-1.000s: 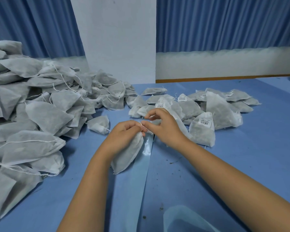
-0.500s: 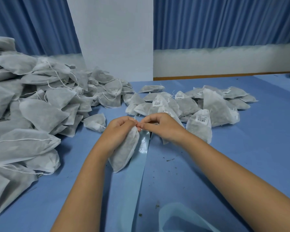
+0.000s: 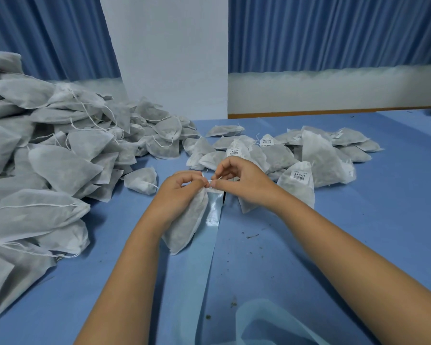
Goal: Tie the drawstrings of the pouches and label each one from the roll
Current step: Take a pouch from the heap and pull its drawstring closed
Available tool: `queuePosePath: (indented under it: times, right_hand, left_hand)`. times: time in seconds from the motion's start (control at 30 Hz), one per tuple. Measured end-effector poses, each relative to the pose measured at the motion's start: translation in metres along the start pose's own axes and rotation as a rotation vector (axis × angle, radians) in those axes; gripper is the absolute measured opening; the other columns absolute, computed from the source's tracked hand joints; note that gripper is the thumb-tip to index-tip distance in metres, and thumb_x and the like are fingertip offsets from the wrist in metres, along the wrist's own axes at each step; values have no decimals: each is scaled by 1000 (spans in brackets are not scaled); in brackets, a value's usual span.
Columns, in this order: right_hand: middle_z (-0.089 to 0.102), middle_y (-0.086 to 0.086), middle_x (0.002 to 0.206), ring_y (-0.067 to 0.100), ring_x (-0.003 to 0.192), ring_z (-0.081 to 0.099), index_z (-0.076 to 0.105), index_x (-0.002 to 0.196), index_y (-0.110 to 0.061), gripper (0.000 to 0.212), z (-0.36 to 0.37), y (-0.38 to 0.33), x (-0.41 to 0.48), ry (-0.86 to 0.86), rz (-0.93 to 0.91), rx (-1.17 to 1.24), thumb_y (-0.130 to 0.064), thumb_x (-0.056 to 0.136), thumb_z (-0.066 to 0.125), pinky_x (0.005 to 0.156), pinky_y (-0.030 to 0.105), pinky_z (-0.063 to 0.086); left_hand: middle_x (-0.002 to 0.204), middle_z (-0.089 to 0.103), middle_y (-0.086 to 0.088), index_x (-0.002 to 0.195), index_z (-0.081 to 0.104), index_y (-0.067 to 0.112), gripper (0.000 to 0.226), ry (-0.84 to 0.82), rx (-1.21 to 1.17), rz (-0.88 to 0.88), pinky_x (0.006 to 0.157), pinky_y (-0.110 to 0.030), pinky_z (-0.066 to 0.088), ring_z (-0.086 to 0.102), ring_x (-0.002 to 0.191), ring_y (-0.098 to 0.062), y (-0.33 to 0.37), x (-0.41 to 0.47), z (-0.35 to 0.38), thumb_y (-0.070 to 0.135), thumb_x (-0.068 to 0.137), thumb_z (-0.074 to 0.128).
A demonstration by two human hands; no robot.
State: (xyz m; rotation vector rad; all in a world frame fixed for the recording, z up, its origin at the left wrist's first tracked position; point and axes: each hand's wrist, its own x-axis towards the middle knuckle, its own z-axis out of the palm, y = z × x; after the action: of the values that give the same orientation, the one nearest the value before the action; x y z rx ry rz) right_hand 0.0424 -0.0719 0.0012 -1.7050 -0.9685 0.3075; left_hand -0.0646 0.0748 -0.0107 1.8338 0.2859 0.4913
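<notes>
The left hand (image 3: 182, 192) is curled around the neck of a white non-woven pouch (image 3: 186, 226), thumb and fingertips pinched on the white drawstring (image 3: 210, 182) at its mouth. The right hand (image 3: 244, 181) meets it from the other side, thumb and forefinger pinched on the same drawstring, the remaining fingers loosely bent. The pouch hangs from the left hand with its lower end resting on the blue table (image 3: 358, 220), partly overlapping a pale blue glossy liner strip (image 3: 204, 257) that runs toward the camera.

Just behind the right hand lies a group of labelled pouches (image 3: 321, 155). Each white label (image 3: 299, 175) carries a barcode and a short printed line; the characters are too small to read.

To the left sits a large heap of unlabelled pouches (image 3: 47, 158) with loose drawstrings. One single pouch (image 3: 142, 180) lies apart near the left hand. Small dark specks are scattered on the table surface.
</notes>
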Motion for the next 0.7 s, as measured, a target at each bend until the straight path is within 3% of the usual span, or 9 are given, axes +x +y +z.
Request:
queuePosePath:
  times: [0.13,0.2,0.3,0.37,0.5,0.63,0.7]
  right_hand:
    - [69,5,85,20,80,62,53,98,-6,33,1,-2,-4,-36,33,80,-11,78,79,88,39,53]
    - [65,7,81,20,76,58,55,97,-4,30,1,-1,-3,-28,18,41,-10,79,78,81,36,52]
    - [60,-5,79,8,70,53,65,103,-12,19,1,0,-2,-39,-75,-119,-9,86,71,70,17,46]
    - [58,-9,83,5,70,52,68,112,-20,23,1,1,-2,-65,-162,-287,-12,91,65,69,12,42]
    - [56,-8,87,5,75,54,73,101,-23,14,3,5,-2,-62,-219,-458,-19,93,62,73,17,43]
    - [60,-7,88,6,79,57,71,92,-25,12,0,8,0,-92,-147,-480,-26,94,59,71,14,42]
    - [64,-2,86,12,78,59,69,92,-24,13,1,9,1,-127,-76,-453,-28,96,57,71,26,49]
  left_hand:
    - [110,67,18,68,75,43,30,-13,13,-25,84,-14,40,59,95,15,0,0,1,24,90,66]
    - [111,66,19,66,76,42,32,-20,28,-23,83,-12,39,58,99,16,-1,0,1,24,91,66]
    - [101,66,24,64,76,40,35,-47,87,1,76,-1,37,55,95,21,-1,0,1,22,91,65]
    - [94,67,27,64,77,36,35,-67,100,12,73,1,38,58,91,19,-2,0,0,20,92,64]
    - [111,66,12,67,78,30,28,-83,119,1,91,-17,42,59,104,7,-2,-2,-3,21,91,66]
    - [110,62,18,68,78,36,25,-67,176,4,79,-10,36,55,94,17,0,-3,-2,26,88,68]
    - [110,61,18,70,76,35,22,-42,234,14,74,-5,35,53,90,18,-1,-2,-1,24,88,68]
